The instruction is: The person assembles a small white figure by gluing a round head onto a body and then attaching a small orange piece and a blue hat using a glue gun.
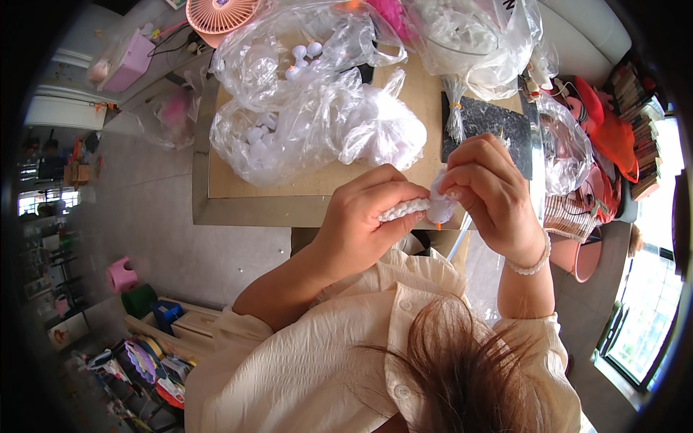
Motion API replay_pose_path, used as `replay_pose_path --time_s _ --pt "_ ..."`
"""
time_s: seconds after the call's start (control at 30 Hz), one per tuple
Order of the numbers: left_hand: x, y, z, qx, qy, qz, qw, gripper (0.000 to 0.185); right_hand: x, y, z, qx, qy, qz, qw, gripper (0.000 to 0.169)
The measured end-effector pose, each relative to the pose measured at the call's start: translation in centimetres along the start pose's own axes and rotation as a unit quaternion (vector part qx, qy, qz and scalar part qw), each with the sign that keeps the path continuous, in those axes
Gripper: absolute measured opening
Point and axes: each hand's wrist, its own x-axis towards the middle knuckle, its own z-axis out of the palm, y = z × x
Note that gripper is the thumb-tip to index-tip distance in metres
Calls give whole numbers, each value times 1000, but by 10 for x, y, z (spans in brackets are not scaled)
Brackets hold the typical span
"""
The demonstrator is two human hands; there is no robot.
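Note:
My left hand (373, 214) pinches a white braided or knitted piece (403, 209) between thumb and fingers, near the table's front edge. Against its tip is a small pale lilac-white figure (441, 208) with an orange beak-like point at its lower end. My right hand (484, 189), with a beaded bracelet at the wrist, grips the upper part of that figure; the fingertips partly hide it. Thin pale strands (460, 235) hang below the right hand. Similar white rounded pieces (262, 135) lie in clear plastic bags on the table.
Clear plastic bags (303, 124) cover much of the table's left part. A bundle of white wires (455, 111) with a band lies on a dark mat (520, 130) at right. A pink fan (222, 13) stands at the back left. A pink bin (582, 254) is at the right.

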Motion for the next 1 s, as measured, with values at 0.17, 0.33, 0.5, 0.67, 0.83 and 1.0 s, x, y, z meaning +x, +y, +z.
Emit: replay_pose_path --time_s 0.17,0.33,0.5,0.67,0.83,1.0 --pt "0 -2 0 24 4 1 1000 20 5 -9 3 -24 -5 15 1000 16" --pt "-1 -2 -2 26 5 -10 1000 20 8 -15 2 -56 -14 12 998 18" --pt "-1 -4 -2 22 8 -6 1000 20 6 -22 -2 -87 -20 1 996 22" --pt "-3 -7 0 9 30 -15 999 20 3 -27 -2 -161 -12 -18 987 24" --pt "-8 -4 3 -139 65 -151 977 18 1 -26 -2 -115 57 -10 992 22" --pt "-7 1 -2 -315 54 -265 910 17 -15 -16 9 45 139 116 982 20"
